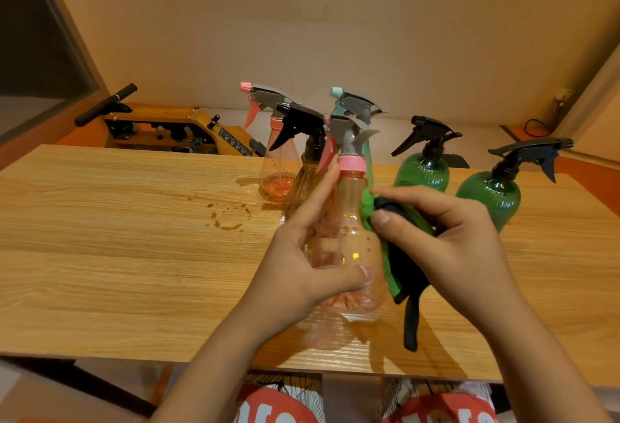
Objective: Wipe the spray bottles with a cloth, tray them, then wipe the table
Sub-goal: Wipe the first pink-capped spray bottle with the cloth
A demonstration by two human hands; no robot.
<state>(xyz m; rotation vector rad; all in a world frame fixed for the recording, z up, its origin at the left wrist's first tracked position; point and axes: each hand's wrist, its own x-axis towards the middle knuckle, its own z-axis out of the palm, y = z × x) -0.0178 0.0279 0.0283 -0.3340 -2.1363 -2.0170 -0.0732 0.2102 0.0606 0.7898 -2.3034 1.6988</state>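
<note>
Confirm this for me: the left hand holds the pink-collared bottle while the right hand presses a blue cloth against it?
Not quite: the head view shows a green and black cloth, not blue. The left hand does hold the pink-collared bottle while the right hand presses the cloth against it.

"Where does the one view sit?"

"On the person's head; it faces forward and tips down over the light wood-grain table [100, 255]; the table's near edge crosses the low part of the frame, and the lap in red-and-white printed cloth [275, 406] shows beneath it."

"How near is it?"

"Close, at arm's reach; the left hand [302, 265] and right hand [463, 241] fill the lower middle; the plain cream wall [335, 20] closes the back; the wide lens slants the uprights at both sides."
</note>
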